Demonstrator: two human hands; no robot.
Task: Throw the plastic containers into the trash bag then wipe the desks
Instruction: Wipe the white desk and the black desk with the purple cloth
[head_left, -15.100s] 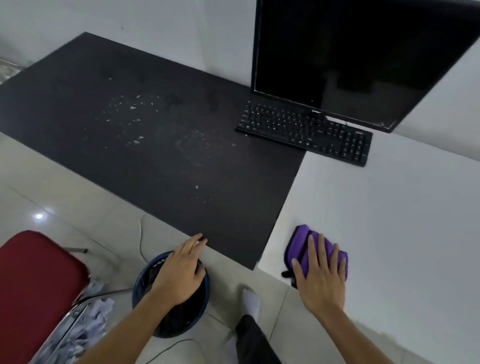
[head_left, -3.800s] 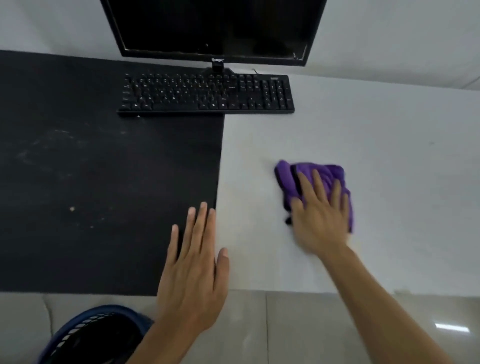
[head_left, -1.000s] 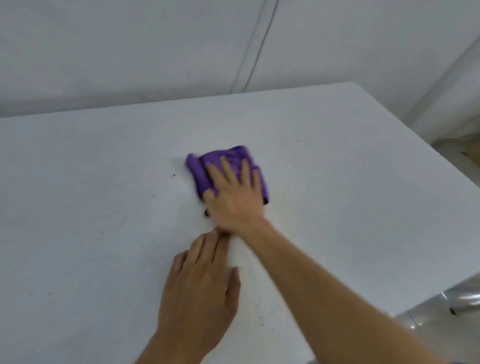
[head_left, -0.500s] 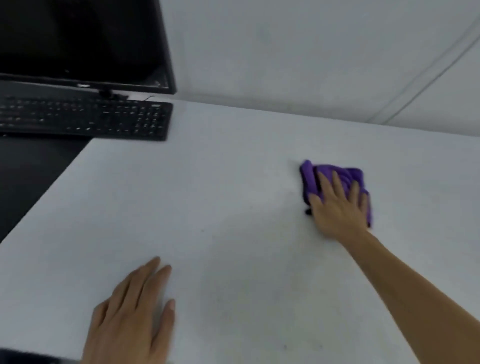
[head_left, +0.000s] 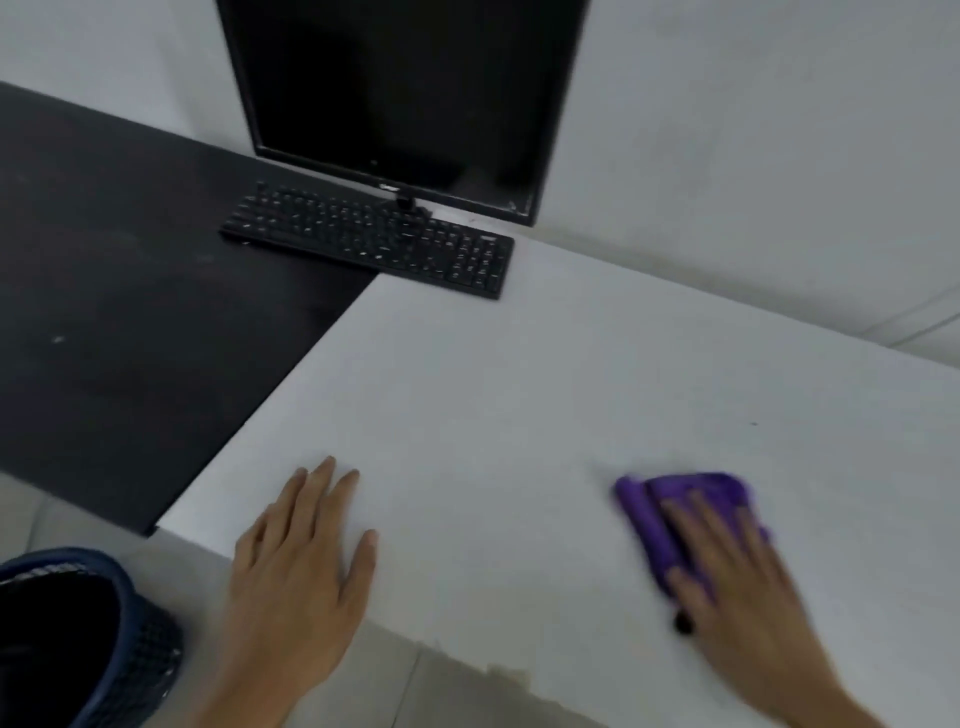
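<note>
The purple cloth (head_left: 675, 499) lies bunched on the white bench (head_left: 519, 389), near its front edge. Your right hand (head_left: 737, 587), a little blurred, presses flat on it, grip spread and fingers straight. Your left hand (head_left: 301, 561) rests palm-down by the bench's front left corner, grip spread, holding nothing. A black bench (head_left: 130, 312) adjoins at left; a keyboard (head_left: 369, 244) spans both, before a dark monitor (head_left: 405, 93).

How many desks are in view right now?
2. The black desk is on the left. The white desk adjoins it on the right, under the left hand, right hand and purple cloth. Others may lie out of frame.
</note>
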